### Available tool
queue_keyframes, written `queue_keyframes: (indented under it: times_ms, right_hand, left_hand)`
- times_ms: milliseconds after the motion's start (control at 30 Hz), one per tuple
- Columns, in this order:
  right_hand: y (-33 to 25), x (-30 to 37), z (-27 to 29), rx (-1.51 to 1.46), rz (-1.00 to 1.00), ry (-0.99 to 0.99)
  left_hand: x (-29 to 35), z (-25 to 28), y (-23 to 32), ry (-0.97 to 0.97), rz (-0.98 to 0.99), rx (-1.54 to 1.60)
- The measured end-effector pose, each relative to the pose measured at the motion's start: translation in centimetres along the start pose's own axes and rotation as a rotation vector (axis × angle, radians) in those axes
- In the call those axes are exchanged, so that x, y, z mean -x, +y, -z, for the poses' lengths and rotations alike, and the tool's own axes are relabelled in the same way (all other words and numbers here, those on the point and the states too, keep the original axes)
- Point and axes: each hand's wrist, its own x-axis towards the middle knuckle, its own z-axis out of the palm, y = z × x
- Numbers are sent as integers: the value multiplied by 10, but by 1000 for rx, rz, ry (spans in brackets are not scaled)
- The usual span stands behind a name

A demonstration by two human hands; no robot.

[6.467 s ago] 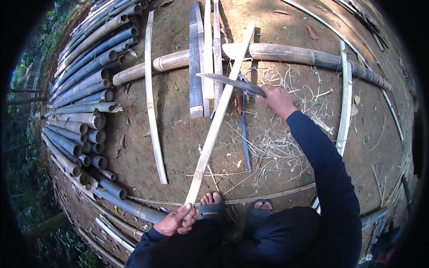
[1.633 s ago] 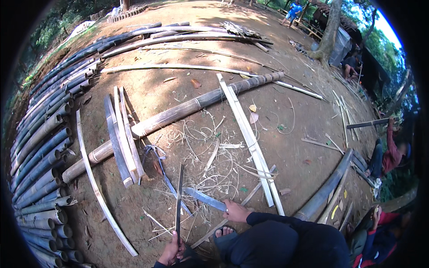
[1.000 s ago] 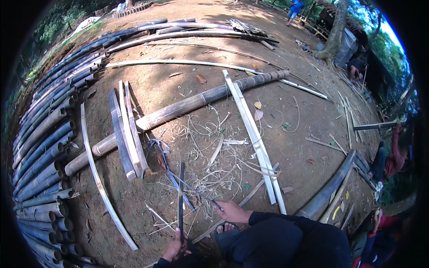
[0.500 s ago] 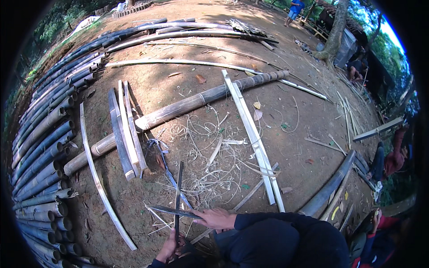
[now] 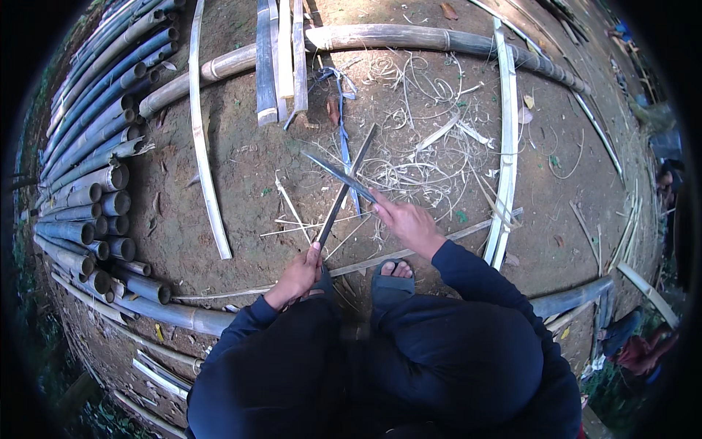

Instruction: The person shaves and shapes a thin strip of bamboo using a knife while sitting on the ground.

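My left hand (image 5: 296, 276) is closed around the lower end of a dark, narrow bamboo strip (image 5: 333, 219), which slants up and to the right. In my right hand (image 5: 411, 227) is a knife (image 5: 327, 167), its grey blade pointing up and left across the strip. Blade and strip cross just ahead of my right fingers; the knife's handle is mostly hidden in my grip. Beneath them lies a blue cord or strip (image 5: 344, 128) on the soil, beside a heap of pale curled bamboo shavings (image 5: 417, 175).
A thick bamboo pole (image 5: 380, 36) lies across the far ground, with several split slats (image 5: 265, 73) resting over it. Pale split lengths lie at left (image 5: 208, 183) and right (image 5: 506, 146). Cut bamboo poles (image 5: 102, 212) are stacked at left. My sandalled foot (image 5: 393, 285) is close by.
The view has tilted downward, bringing my foot and knees into sight. The bamboo strip, nearly upright before, now leans right. The knife still crosses it, and both hands keep their hold.
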Motion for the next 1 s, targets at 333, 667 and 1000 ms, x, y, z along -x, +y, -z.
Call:
queue_keyframes:
  times_ms: [333,667,1000]
  right_hand:
    - [51,-21,0,-233,-161,92]
    - [65,-37,-2,-180,-91,74]
    - [69,-59,22,-134,-36,17]
  left_hand:
    - [3,-10,3,0,5,13]
    - [4,-6,8,-29,87,126]
    - [3,0,14,-69,108,214]
